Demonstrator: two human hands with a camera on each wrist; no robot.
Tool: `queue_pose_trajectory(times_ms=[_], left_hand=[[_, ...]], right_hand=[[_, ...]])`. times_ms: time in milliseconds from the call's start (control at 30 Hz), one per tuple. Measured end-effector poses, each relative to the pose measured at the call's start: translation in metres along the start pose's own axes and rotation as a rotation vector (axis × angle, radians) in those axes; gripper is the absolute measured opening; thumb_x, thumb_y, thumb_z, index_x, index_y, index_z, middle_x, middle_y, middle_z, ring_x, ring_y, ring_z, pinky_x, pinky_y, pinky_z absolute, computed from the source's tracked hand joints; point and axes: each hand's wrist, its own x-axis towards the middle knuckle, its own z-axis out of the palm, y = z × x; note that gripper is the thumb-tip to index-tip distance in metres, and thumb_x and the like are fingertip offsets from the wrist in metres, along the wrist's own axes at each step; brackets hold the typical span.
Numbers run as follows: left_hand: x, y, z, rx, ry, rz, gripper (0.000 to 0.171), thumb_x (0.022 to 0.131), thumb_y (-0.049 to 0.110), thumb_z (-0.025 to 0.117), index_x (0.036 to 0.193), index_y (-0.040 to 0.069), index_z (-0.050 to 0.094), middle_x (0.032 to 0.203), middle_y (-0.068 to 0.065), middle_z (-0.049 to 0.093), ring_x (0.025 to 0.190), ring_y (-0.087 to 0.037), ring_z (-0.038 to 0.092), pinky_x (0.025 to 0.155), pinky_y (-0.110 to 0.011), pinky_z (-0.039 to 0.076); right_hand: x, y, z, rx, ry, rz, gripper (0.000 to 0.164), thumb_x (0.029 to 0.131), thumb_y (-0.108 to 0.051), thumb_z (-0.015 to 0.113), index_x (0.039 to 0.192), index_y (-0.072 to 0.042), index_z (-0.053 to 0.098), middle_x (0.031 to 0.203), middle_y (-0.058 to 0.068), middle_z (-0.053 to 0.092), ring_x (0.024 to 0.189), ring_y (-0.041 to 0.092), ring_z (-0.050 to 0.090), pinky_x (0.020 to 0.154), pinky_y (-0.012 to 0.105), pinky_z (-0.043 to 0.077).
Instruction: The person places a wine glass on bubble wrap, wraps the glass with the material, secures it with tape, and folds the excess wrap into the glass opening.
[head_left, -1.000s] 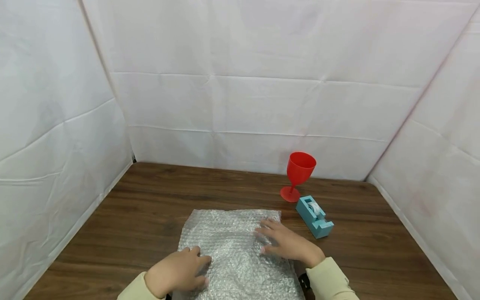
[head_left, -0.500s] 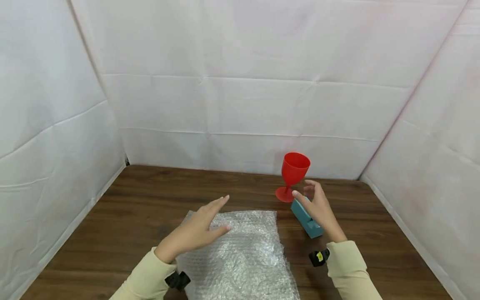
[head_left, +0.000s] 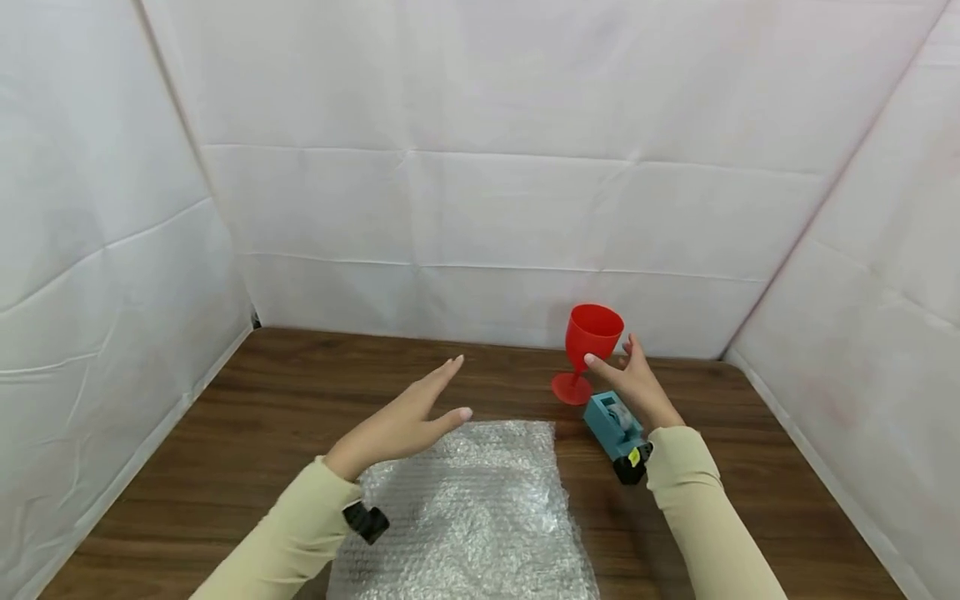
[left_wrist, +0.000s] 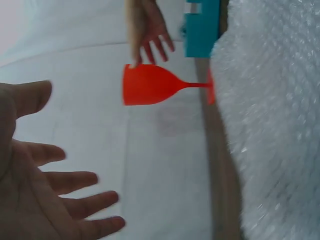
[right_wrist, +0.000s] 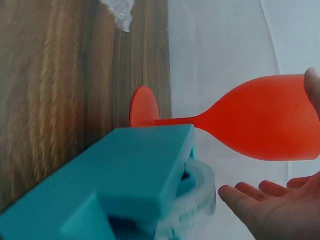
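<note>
A red plastic goblet [head_left: 592, 332] stands upright near the back of the table. My right hand [head_left: 636, 385] is at the goblet's right side, thumb in front of the bowl and fingers behind; in the right wrist view the fingers [right_wrist: 280, 200] are spread beside the bowl, and whether the thumb touches it I cannot tell. My left hand [head_left: 401, 421] hovers over the upper left of a sheet of bubble wrap [head_left: 480, 508], fingers extended, holding nothing. In the left wrist view, its palm [left_wrist: 30, 195] faces the goblet [left_wrist: 150, 85] from a distance.
A teal tape dispenser [head_left: 611, 421] with a clear roll [right_wrist: 192, 200] sits below my right hand, just in front of the goblet's foot. White cloth walls [head_left: 480, 208] enclose the dark wooden table [head_left: 247, 442] at the back and sides.
Both hands have lifted off the bubble wrap. My right hand has gone over the tape dispenser to the goblet; my left has risen and moved forward. The goblet still stands in its place.
</note>
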Motion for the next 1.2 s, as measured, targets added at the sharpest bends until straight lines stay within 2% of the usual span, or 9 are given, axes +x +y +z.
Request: queue_pose_trajectory(times_ms=[167, 333, 567, 767, 967, 1200], left_hand=[[0.035, -0.011, 0.027, -0.146, 0.064, -0.015, 0.074, 0.098, 0.050, 0.045, 0.154, 0.031, 0.002, 0.162, 0.000, 0.005, 0.149, -0.028, 0.012, 0.116, -0.056, 0.020], [0.058, -0.017, 0.054, -0.232, 0.078, -0.028, 0.072, 0.099, 0.050, 0.044, 0.155, 0.029, 0.004, 0.162, -0.004, 0.010, 0.147, -0.031, 0.017, 0.115, -0.056, 0.023], [0.071, -0.021, 0.076, -0.309, 0.066, -0.062, 0.068, 0.100, 0.048, 0.042, 0.156, 0.027, 0.009, 0.159, -0.012, 0.021, 0.143, -0.037, 0.027, 0.111, -0.055, 0.029], [0.068, -0.027, 0.078, -0.326, 0.094, -0.083, 0.065, 0.100, 0.046, 0.043, 0.155, 0.028, 0.013, 0.159, -0.011, 0.024, 0.142, -0.038, 0.029, 0.109, -0.056, 0.032], [0.063, -0.031, 0.069, -0.327, 0.152, -0.083, 0.063, 0.100, 0.046, 0.043, 0.155, 0.029, 0.016, 0.158, -0.009, 0.026, 0.141, -0.036, 0.032, 0.107, -0.056, 0.035], [0.049, -0.025, 0.051, -0.372, 0.231, -0.057, 0.060, 0.101, 0.042, 0.045, 0.154, 0.028, 0.021, 0.156, -0.008, 0.031, 0.140, -0.035, 0.035, 0.107, -0.055, 0.036]], right_hand=[[0.008, -0.003, 0.006, 0.149, -0.002, -0.062, 0.104, 0.087, -0.042, 0.068, 0.154, -0.018, -0.009, 0.160, 0.014, 0.009, 0.143, 0.039, 0.017, 0.107, 0.057, 0.035], [-0.001, -0.015, 0.015, 0.247, 0.018, -0.070, 0.093, 0.090, -0.027, 0.067, 0.154, -0.015, 0.000, 0.155, 0.017, 0.020, 0.140, 0.037, 0.021, 0.108, 0.058, 0.034], [0.013, 0.007, 0.022, 0.212, 0.125, -0.041, 0.097, 0.087, -0.043, 0.068, 0.154, -0.018, 0.003, 0.155, 0.013, 0.024, 0.139, 0.033, 0.024, 0.107, 0.054, 0.037], [0.008, 0.002, 0.019, 0.225, 0.167, -0.056, 0.096, 0.085, -0.046, 0.069, 0.154, -0.019, 0.008, 0.154, 0.010, 0.026, 0.138, 0.031, 0.026, 0.105, 0.052, 0.040], [-0.004, -0.015, 0.015, 0.275, 0.159, -0.121, 0.092, 0.084, -0.043, 0.072, 0.152, -0.022, 0.014, 0.152, 0.006, 0.031, 0.135, 0.028, 0.030, 0.103, 0.052, 0.042], [-0.024, -0.040, 0.022, 0.256, 0.077, -0.210, 0.087, 0.083, -0.041, 0.073, 0.150, -0.025, 0.020, 0.148, 0.003, 0.036, 0.132, 0.026, 0.035, 0.090, 0.034, 0.052]])
